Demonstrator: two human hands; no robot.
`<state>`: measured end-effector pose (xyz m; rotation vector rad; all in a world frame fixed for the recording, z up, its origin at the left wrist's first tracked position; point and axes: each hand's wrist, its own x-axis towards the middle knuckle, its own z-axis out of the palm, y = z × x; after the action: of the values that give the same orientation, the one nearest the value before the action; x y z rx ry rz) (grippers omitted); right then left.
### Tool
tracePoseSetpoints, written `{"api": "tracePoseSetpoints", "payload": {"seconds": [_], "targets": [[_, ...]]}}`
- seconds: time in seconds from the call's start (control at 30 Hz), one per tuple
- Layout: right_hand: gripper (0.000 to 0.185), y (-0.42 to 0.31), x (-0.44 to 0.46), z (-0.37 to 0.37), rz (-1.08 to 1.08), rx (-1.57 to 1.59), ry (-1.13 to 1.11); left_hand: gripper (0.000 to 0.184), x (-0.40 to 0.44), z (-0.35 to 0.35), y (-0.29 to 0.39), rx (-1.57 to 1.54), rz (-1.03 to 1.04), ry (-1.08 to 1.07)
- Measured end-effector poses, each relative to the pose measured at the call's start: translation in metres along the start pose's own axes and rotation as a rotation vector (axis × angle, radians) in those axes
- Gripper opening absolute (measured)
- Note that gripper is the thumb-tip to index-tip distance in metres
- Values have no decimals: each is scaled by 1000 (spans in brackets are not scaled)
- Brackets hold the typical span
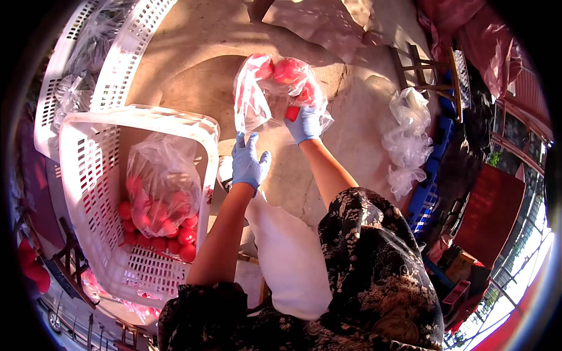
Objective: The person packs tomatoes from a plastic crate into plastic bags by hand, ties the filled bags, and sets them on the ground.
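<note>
My left hand (249, 162), in a blue glove, is open with its fingers spread, just below the lower left edge of a clear plastic bag (253, 112). Whether its fingertips touch the film I cannot tell. Several round red objects (288, 71) show through the bag. My right hand (305, 125), gloved too, is closed at the bag's lower right, with a red ball-like piece (292, 113) showing at its fingertips. To the left, a white slotted crate (93, 193) holds more round red objects (186, 236) and another clear bag (164, 161) lying over them.
More white crates (120, 73) with crumpled clear bags (73, 88) stand at the upper left. Loose clear bags (407, 140) lie on the right, beside blue crates (430, 187) and a wooden stool (433, 76). White cloth (290, 257) covers my lap above the concrete floor (193, 70).
</note>
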<state>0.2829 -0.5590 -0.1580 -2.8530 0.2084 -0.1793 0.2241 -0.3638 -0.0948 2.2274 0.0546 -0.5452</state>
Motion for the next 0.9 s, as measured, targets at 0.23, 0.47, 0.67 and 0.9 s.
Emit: {"api": "tracePoseSetpoints", "payload": {"seconds": [0.23,0.47,0.67,0.9], "targets": [[57,-9,5,-13,144,638,-26,45,2,-19,21,-73,92,122],[74,13,-12,-53,586,1423,-602,51,-4,-37,35,-364,218,282],[61,-14,10,-104,873,1993,-820,72,11,-48,66,-319,519,386],[76,-75,15,-119,589,1656,-783,77,24,-73,110,-291,631,262]]}}
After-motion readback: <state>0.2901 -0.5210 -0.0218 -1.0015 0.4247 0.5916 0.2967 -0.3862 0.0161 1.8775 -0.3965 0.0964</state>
